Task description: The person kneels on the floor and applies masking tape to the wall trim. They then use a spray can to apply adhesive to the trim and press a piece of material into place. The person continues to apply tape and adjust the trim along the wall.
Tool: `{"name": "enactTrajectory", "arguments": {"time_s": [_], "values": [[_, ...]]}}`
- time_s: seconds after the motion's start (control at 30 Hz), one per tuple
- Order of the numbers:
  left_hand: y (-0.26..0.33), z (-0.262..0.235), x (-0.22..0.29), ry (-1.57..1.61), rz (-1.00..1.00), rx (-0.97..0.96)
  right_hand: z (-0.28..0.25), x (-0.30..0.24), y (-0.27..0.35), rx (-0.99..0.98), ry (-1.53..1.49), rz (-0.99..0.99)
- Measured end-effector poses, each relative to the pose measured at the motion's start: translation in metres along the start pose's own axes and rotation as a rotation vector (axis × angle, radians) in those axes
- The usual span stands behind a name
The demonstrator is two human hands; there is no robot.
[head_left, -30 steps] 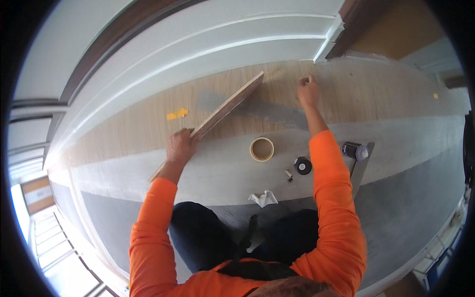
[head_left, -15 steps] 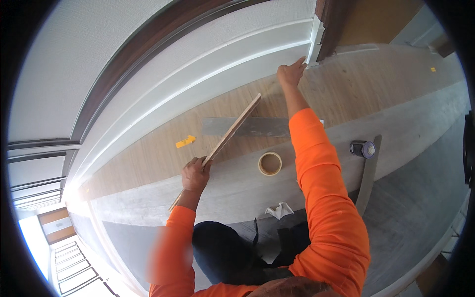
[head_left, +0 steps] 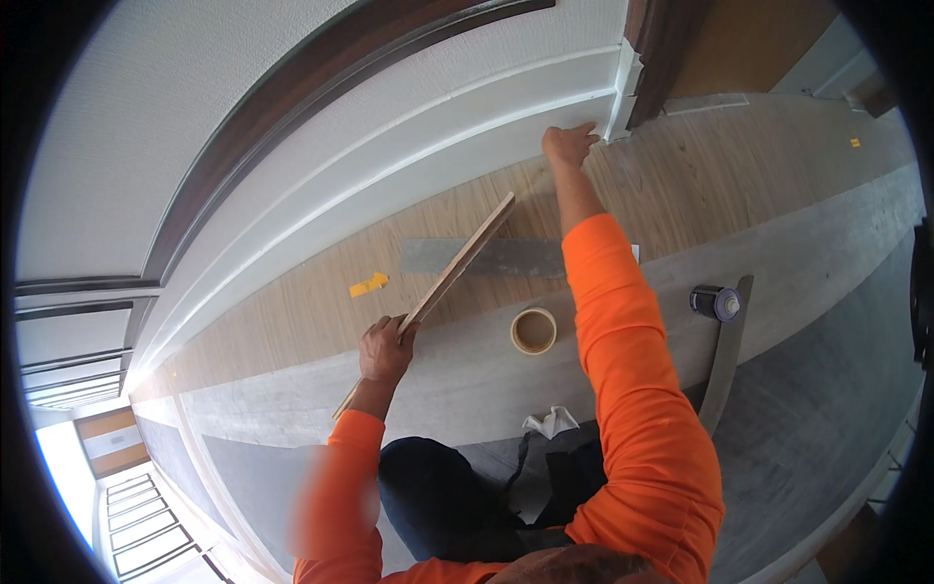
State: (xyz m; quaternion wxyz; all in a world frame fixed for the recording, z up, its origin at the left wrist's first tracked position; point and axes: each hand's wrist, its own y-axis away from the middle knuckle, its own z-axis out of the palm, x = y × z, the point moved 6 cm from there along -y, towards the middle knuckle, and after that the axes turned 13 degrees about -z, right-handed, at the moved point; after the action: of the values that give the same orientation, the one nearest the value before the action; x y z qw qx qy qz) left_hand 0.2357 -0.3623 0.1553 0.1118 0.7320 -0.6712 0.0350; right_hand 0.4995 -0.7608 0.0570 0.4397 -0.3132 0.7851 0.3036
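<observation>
My left hand is closed round a long, thin wooden strip, which slants up and to the right over the floor. The strip's lower end passes beneath my left forearm. My right hand reaches to the foot of the white wall panelling, close to the corner by the dark door frame. Its index finger stretches toward that corner, and I see nothing held in it; the other fingers are partly hidden. Between my arms a roll of masking tape lies on the grey floor covering.
A flat grey strip lies across the wood-look floor, near a yellow arrow marker. Right of my right arm are a dark can and a long grey strip. White crumpled paper or cloth lies by my knees.
My right hand has moved slightly left and down from the corner. The left hand keeps its hold on the wooden strip. The whole view has shifted a little.
</observation>
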Motion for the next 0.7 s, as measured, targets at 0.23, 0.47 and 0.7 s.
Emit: {"name": "enactTrajectory", "arguments": {"time_s": [0.23, 0.47, 0.7], "values": [[-0.0001, -0.0014, 0.0014, 0.028, 0.038, 0.016, -0.0065, -0.0011, -0.0016, 0.035, 0.031, -0.033], [0.0015, -0.0003, 0.0010, 0.026, 0.027, 0.025, -0.0037, -0.0039, 0.0019, -0.015, 0.048, -0.032], [0.0006, -0.0002, 0.0041, 0.028, 0.031, 0.031, -0.0084, 0.0058, 0.0011, 0.035, -0.039, 0.019]]}}
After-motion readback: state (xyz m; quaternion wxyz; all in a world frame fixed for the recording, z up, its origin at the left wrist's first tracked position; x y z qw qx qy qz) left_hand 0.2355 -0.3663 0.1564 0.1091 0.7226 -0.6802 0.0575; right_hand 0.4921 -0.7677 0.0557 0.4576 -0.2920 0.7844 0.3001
